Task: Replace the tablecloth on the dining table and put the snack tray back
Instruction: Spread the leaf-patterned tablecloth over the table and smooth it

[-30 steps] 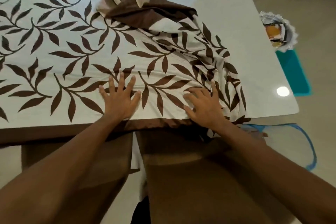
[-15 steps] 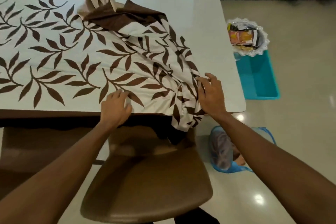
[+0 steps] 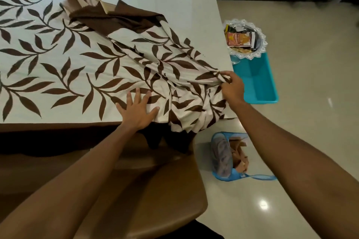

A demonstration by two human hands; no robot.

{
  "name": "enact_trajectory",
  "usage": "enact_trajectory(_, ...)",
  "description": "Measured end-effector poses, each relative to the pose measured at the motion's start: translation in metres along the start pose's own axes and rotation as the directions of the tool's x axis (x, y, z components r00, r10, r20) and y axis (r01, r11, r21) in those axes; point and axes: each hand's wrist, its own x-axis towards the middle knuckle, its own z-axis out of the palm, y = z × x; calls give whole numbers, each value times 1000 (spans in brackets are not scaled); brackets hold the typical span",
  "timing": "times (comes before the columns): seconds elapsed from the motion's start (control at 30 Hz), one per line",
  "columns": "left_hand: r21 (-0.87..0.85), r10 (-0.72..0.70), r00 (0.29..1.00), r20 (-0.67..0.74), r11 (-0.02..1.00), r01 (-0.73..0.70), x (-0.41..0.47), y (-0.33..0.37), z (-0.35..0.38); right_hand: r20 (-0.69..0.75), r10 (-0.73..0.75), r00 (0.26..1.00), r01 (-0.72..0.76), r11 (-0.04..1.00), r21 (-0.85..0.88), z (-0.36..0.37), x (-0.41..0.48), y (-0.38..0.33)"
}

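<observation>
The leaf-print tablecloth (image 3: 81, 60) is being spread: pressed flat by the left hand (image 3: 137, 110), bunched corner pinched by the right hand (image 3: 232, 88). Pulling across the bare dining table (image 3: 184, 6) is probably needed next.

The left hand (image 3: 138, 111) and right hand (image 3: 232, 88) are bare, as are both forearms (image 3: 81, 176) throughout.

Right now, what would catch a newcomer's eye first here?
The leaf-print tablecloth lies flat on the left of the table, bunched at the right. The left hand presses it flat; the right hand pinches the bunch near the table's edge. A snack tray sits right of the table, over a blue tub.
</observation>
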Motion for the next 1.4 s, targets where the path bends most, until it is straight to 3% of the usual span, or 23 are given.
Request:
enact_trajectory(0.1,-66,-45,999,-2,997,45,4,2,-3,-229,39,973,-62,994,-94,-22,10,1)
enact_trajectory(0.2,-102,-78,997,-25,992,76,6,10,-5,-295,-44,954,-8,985,-173,-25,9,-2)
enact_trajectory(0.27,-91,-89,996,-27,992,87,6,13,-4,-178,-106,978,70,978,-198,-19,0,-10)
enact_trajectory(0.3,-91,-99,994,-34,991,96,7,14,-3,-25,-121,992,113,971,-213,-14,-5,-18)
enact_trajectory(0.33,-88,-110,993,-36,990,106,8,15,-2,177,-121,977,166,949,-269,-9,-12,-25)
enact_trajectory(0.4,-87,-121,992,-43,989,117,10,17,-1,487,-116,866,371,803,-468,-1,-24,-36)
enact_trajectory(0.47,-110,-141,986,-89,985,131,12,19,1,528,-228,818,523,678,-517,8,-26,-43)
enact_trajectory(0.6,-178,-95,948,-304,983,41,20,21,0,471,-414,779,619,627,-473,27,2,-64)
enact_trajectory(0.73,-182,-85,927,-365,983,19,49,28,-8,433,-587,684,729,570,-379,60,64,-85)
enact_trajectory(0.83,-164,-112,931,-347,985,57,80,39,-15,572,-570,590,803,489,-341,102,120,-99)
enact_trajectory(1.0,-176,-230,939,-257,966,189,125,56,-22,751,-434,498,831,485,-272,150,181,-89)
enact_trajectory(1.07,-138,-252,935,-249,965,224,123,53,-18,704,-467,534,826,466,-317,140,191,-74)
enact_trajectory(1.17,-109,-263,948,-178,963,247,134,58,-17,602,-458,655,746,518,-418,114,239,-50)
enact_trajectory(1.27,-99,-267,962,-53,960,261,140,54,-26,499,-368,785,603,637,-480,93,276,-39)
enact_trajectory(1.4,-99,-255,967,31,962,256,142,54,-34,388,-272,881,464,660,-591,85,276,-57)
